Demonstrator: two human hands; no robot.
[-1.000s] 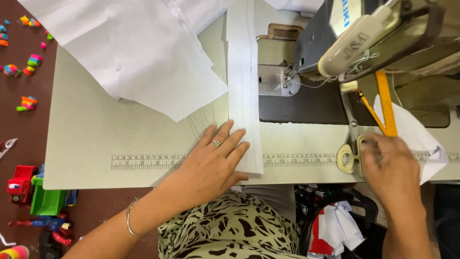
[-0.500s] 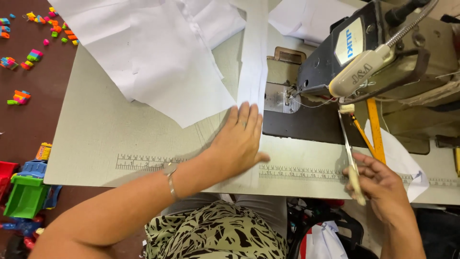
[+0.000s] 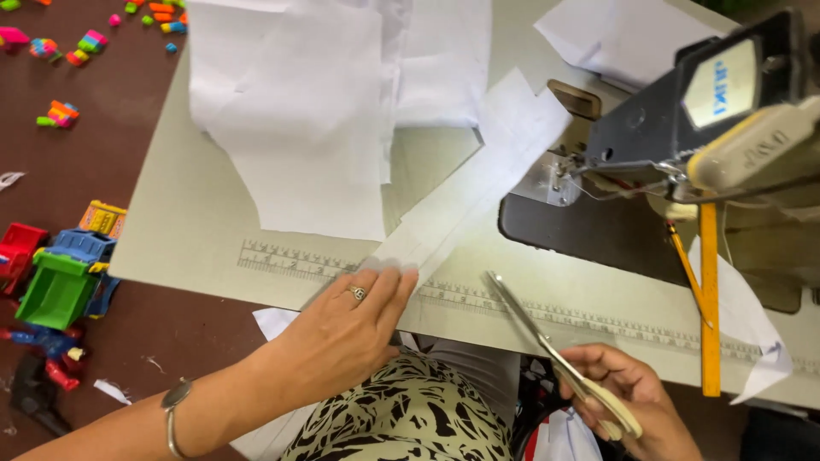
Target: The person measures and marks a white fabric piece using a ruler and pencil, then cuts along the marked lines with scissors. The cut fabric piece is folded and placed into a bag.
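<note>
Scissors (image 3: 559,363) with pale handles sit in the right hand (image 3: 623,397), whose fingers are curled through and around the loops; the blades are slightly parted and point up and away from that hand, over the near edge of the bench (image 3: 196,230) toward the white fabric strip (image 3: 465,201). That strip runs diagonally from the left hand (image 3: 342,333) up to the needle area of the sewing machine (image 3: 683,128), which stands beyond the right hand. The left hand lies flat, fingers together and stretched out, pressing the near end of the strip down on the printed ruler (image 3: 290,260) along the bench edge; it grips nothing. A ring shows on one finger and a bangle (image 3: 173,414) on the wrist. Beyond the left hand, white fabric pieces (image 3: 299,111) lie spread over the bench. Just beyond the right hand an orange ruler (image 3: 708,299) stands upright beside a pencil and a loose white scrap (image 3: 743,324). Far out past the left hand, on the dark floor, lie toy trucks (image 3: 60,273) and small coloured blocks (image 3: 58,113). Between the two hands, a black-and-cream patterned garment (image 3: 410,410) covers the person's lap.
</note>
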